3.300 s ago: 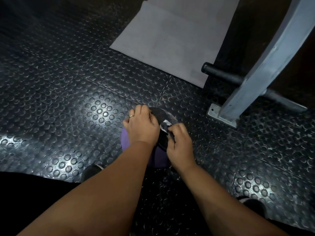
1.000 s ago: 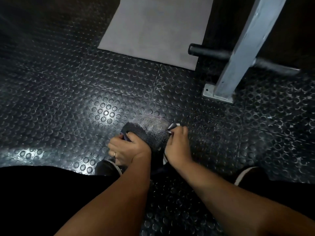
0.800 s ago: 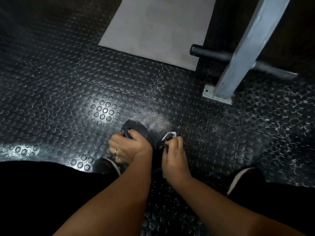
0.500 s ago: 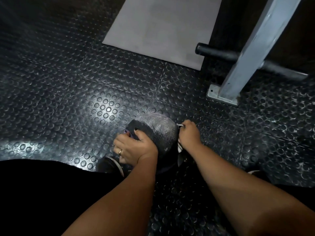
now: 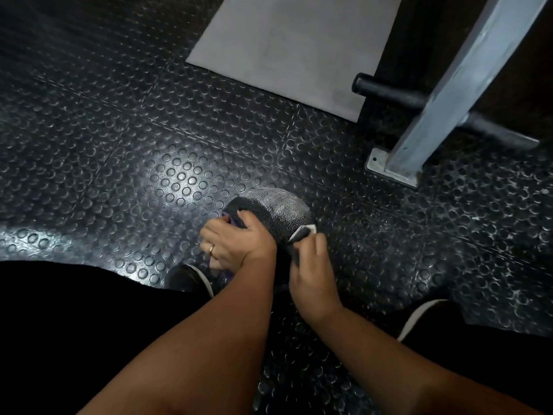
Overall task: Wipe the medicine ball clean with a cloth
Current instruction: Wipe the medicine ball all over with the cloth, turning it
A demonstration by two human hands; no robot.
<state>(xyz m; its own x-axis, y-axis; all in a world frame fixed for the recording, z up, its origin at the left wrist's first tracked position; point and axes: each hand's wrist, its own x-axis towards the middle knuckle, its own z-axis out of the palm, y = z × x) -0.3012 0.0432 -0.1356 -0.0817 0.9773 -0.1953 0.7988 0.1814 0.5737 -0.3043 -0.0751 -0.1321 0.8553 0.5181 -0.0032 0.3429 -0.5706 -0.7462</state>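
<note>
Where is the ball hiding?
In the head view the ball sits on the floor at lower centre, almost wholly under the cloth, gripped by the left hand, the right hand pinching the cloth beside it.

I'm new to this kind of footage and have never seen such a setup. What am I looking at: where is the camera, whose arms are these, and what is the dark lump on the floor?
There is no machine here, just a person working with bare hands. The single picture comes from a camera worn on their head, looking down past both arms. On the studded rubber floor sits a medicine ball, almost wholly covered by a dark grey cloth; only a purple sliver of the ball shows. The left hand, wearing a ring, holds the ball's side with its thumb on the cloth. The right hand pinches the cloth's edge near a white label. A shoe shows close by. Further off are a grey mat and a metal post crossed by a black bar.
</note>
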